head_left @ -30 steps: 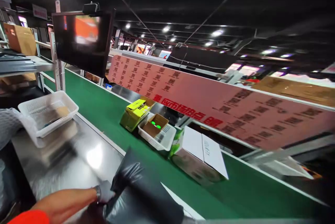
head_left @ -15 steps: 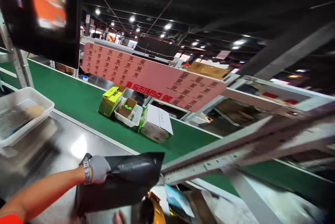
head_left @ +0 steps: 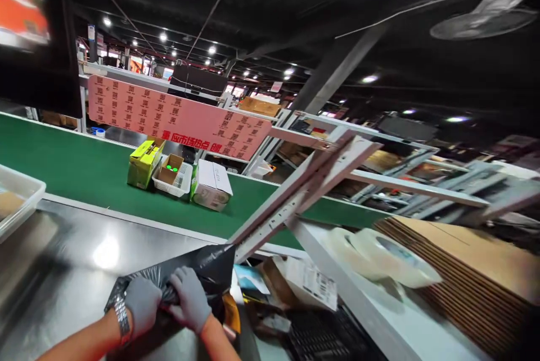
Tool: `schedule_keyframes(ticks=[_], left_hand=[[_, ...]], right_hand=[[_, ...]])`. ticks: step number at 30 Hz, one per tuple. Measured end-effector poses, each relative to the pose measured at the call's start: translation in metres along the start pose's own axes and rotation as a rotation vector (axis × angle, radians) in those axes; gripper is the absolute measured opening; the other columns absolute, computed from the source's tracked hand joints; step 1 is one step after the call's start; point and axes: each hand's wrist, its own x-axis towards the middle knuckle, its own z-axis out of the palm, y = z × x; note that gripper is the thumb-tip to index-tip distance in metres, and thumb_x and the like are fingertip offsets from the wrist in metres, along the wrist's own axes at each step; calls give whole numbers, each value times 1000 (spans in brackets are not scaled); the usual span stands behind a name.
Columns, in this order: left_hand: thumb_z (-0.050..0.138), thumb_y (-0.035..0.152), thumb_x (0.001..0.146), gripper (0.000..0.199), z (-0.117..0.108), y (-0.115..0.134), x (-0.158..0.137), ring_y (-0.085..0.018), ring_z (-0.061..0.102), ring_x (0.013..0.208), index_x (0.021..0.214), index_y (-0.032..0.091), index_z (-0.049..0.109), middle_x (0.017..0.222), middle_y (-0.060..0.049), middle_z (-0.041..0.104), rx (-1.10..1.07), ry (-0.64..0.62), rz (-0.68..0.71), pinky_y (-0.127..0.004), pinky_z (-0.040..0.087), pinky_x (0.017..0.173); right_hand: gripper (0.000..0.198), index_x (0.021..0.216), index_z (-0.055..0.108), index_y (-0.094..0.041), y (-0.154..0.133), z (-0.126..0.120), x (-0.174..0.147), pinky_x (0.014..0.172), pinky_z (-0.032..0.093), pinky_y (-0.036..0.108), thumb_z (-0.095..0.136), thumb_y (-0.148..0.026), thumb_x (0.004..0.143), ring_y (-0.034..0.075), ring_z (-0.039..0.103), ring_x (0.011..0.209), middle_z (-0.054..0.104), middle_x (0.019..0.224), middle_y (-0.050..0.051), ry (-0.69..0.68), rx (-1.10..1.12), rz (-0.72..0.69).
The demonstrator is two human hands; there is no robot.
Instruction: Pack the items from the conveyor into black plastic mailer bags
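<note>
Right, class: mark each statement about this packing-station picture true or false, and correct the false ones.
1. Both gloved hands grip the black bag. True: the left hand and right hand pinch the bag together.
2. The belt is blue. False: the belt is green.
3. A yellow box stands on the belt beside a white basket. True: the yellow box is next to the basket.
4. The wristwatch is on the right wrist. False: the watch is on the left wrist.
5. The cardboard sheets lie on the belt. False: the cardboard stack lies on the right-hand bench.
</note>
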Motion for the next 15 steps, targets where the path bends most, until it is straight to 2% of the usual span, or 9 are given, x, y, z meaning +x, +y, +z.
schedule_keyframes(ticks=[2, 4, 6, 8, 9, 11, 13, 14, 15], left_hand=[[61, 11, 98, 37, 0, 4, 2, -53, 85, 114, 117, 10, 93, 112, -32, 87, 66, -29, -37, -65, 68, 97], [57, 10, 101, 40, -3, 8, 0, -50, 84, 118, 121, 12, 92, 117, -28, 87, 85, -22, -30, -63, 68, 100], [53, 13, 105, 40, -6, 10, -6, -47, 85, 118, 121, 14, 90, 120, -25, 88, 69, -4, -39, -61, 67, 101], [61, 24, 106, 34, -7, 5, -17, -44, 83, 120, 126, 16, 87, 125, -22, 87, 21, 70, -42, -58, 66, 105], [70, 31, 102, 36, -6, -1, -25, -43, 81, 124, 133, 17, 84, 131, -21, 85, -13, 159, -38, -56, 65, 109], [88, 42, 88, 70, 4, -22, -42, -43, 73, 141, 153, 20, 72, 152, -21, 76, -83, 446, -9, -56, 61, 119], [92, 46, 82, 101, 20, -54, -61, -45, 59, 159, 171, 20, 53, 172, -24, 59, -143, 764, 18, -58, 55, 130], [91, 48, 83, 107, 30, -71, -69, -45, 53, 165, 175, 19, 44, 178, -26, 52, -181, 884, 11, -60, 52, 133], [89, 49, 85, 112, 41, -88, -75, -45, 49, 168, 179, 18, 36, 182, -26, 46, -236, 947, -23, -61, 50, 134]], right_hand=[[48, 116, 77, -21, 1, 7, 2, 95, 49, 46, 82, -61, 89, 33, 67, 108, 78, 114, 13, -25, -79, 6], [38, 115, 76, -20, 1, 6, 3, 91, 45, 43, 75, -54, 96, 31, 67, 105, 79, 113, 13, -81, -139, -27], [33, 114, 77, -20, -1, -1, 7, 88, 43, 40, 69, -50, 102, 29, 67, 103, 80, 112, 12, -140, -173, -56], [34, 113, 79, -19, -6, -11, 12, 86, 42, 39, 66, -50, 106, 28, 68, 101, 82, 111, 11, -178, -189, -60], [36, 114, 80, -19, -9, -16, 15, 85, 41, 39, 66, -51, 106, 28, 68, 100, 83, 111, 11, -197, -192, -61], [39, 116, 81, -18, -14, -25, 19, 84, 42, 38, 66, -52, 107, 28, 70, 100, 84, 113, 11, -227, -202, -59], [41, 118, 81, -18, -19, -30, 22, 83, 43, 38, 67, -54, 108, 28, 72, 101, 84, 115, 11, -247, -207, -57], [42, 118, 82, -18, -21, -32, 23, 83, 43, 39, 66, -56, 109, 28, 73, 102, 85, 115, 11, -250, -208, -53], [44, 118, 82, -18, -23, -34, 23, 83, 44, 39, 66, -58, 110, 28, 74, 102, 85, 115, 11, -247, -207, -44]])
